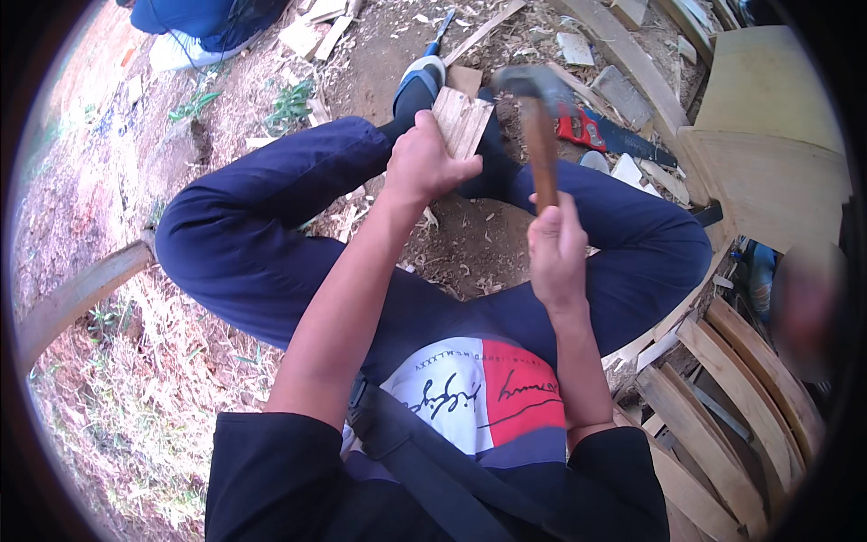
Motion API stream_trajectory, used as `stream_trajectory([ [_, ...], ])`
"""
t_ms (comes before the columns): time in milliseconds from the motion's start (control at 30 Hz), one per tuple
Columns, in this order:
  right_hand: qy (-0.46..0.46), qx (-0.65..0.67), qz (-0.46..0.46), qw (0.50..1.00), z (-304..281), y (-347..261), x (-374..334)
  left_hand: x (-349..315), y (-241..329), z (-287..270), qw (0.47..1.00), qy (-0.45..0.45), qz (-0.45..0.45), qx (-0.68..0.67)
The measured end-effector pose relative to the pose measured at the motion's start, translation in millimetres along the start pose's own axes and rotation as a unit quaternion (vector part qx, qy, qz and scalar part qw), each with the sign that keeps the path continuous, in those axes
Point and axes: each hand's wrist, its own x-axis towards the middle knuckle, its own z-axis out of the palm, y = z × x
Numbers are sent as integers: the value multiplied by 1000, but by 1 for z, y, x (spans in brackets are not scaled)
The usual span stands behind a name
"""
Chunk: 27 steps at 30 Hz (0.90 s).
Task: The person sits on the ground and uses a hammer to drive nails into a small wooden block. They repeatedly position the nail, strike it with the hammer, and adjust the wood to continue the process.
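My left hand (420, 163) is closed around a small flat wood piece (463, 125), tilted up between my feet with its rough face showing. In my right hand (557, 248) is a hammer (541, 149), gripped low on its wooden handle. Its head is raised to the right of the wood piece, apart from it and blurred. Beyond my feet a chisel-like tool with a blue handle (442, 32) lies on the ground; its lower end is hidden. Right of the hammer rests a handsaw (582, 128) with a red handle and dark blade.
Wood chips and offcuts (302, 38) litter the dirt around my bent legs. Large pale boards (768, 86) stand at the right, with curved wood pieces (691, 425) stacked below them. Another person's leg and shoe (194, 50) show at the far left. A curved wooden piece (86, 294) lies by my left knee.
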Motion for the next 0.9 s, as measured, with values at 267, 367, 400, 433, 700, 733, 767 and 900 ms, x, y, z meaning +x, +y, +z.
stream_trajectory([
  [267, 38, 72, 27, 996, 27, 23, -17, 3, 1, -4, 1000, -13, -1, -13],
  [367, 4, 49, 42, 998, 23, 20, -11, 4, -3, 1, 1000, -7, 9, -28],
  [400, 9, 138, 61, 988, 18, -1, -20, 1, -6, 2, 1000, -3, 2, -21],
  [433, 40, 173, 0, 984, 13, -10, -25, -2, -5, 1, 1000, -3, -3, -13],
  [700, 10, -48, 43, 998, 33, 17, 0, 4, -2, 2, 1000, -6, 12, -28],
  [733, 31, 6, 14, 999, 29, 10, -4, 5, -1, 2, 999, -8, 12, -40],
  [767, 47, 53, -19, 997, 22, -1, -7, 3, 0, 2, 1000, 12, 18, -18],
  [900, 116, 94, -117, 982, 20, 0, -16, 2, 3, -2, 1000, -3, 0, -20],
])
